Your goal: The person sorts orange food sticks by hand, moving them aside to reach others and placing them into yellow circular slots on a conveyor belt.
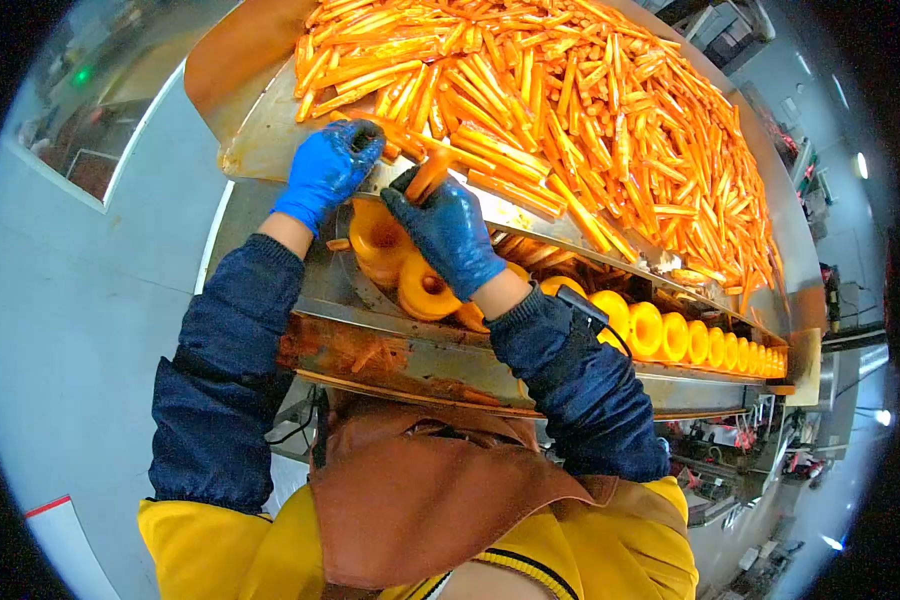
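Note:
My left hand (336, 165), in a blue glove with dark-stained fingertips, is curled closed at the near edge of the heap of glossy orange sticks (590, 110). What lies between its fingers, if anything, I cannot make out. Just to its right, my right hand (452, 232), in a darker stained blue glove, pinches an orange stick (430, 176) that points up from between thumb and fingers. Both hands are over the tray's metal lip (510, 212). Below them, several yellow-orange ring-shaped cups (427, 288) stand in a row, partly hidden by my right hand and forearm.
The row of round cups (646, 332) runs away to the right inside a metal trough. A stained metal rail (400, 355) borders it on my side. The large tray's raised wall (232, 75) curves up at the left. A dark cable (600, 318) lies by my right sleeve.

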The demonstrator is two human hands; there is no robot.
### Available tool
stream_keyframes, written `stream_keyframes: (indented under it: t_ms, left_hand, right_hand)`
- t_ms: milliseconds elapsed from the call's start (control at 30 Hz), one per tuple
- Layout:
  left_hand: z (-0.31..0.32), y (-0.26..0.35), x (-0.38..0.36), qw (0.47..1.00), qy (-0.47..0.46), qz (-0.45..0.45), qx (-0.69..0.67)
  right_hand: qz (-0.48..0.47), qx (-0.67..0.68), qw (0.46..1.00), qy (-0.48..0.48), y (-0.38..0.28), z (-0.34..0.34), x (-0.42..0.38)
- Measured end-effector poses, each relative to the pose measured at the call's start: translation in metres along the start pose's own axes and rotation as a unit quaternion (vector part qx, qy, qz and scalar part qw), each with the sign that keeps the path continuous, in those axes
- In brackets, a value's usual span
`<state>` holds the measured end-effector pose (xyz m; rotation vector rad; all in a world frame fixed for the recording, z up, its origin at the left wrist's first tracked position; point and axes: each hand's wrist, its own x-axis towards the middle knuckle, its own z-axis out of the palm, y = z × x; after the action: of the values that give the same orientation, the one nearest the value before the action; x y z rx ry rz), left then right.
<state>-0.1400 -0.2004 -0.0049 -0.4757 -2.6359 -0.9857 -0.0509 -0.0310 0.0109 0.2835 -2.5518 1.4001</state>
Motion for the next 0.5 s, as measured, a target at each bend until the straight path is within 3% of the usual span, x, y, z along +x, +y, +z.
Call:
stream_keyframes:
  t_ms: [100, 167, 233, 367, 400, 433, 500]
  left_hand:
    - [0.0, 0.004, 0.001, 1.0, -0.004, -0.008, 0.019]
    - [0.001, 0.001, 0.0, 1.0, 0.007, 0.008, 0.019]
    - [0.002, 0.002, 0.001, 0.999, 0.018, 0.027, 0.018]
    - [0.002, 0.002, 0.0, 0.999, 0.012, 0.007, 0.038]
    - [0.001, 0.001, 0.0, 0.999, 0.005, 0.003, 0.045]
    - [0.002, 0.0, 0.002, 0.999, 0.013, 0.009, 0.045]
    - [0.005, -0.002, 0.0, 0.998, 0.03, 0.022, 0.042]
  right_hand:
    - [-0.043, -0.089, 0.995, -0.032, -0.006, -0.013, -0.012]
    - [-0.015, -0.106, 0.992, -0.065, -0.01, -0.027, -0.016]
    - [0.019, -0.097, 0.986, -0.136, -0.012, -0.037, -0.021]
    - [-0.041, -0.088, 0.98, -0.172, -0.01, -0.05, -0.024]
    - [0.007, -0.021, 0.988, -0.15, -0.007, -0.055, -0.014]
    - [-0.015, -0.101, 0.993, -0.056, -0.01, -0.065, -0.004]
    - [-0.123, -0.364, 0.923, 0.001, 0.004, -0.087, 0.025]
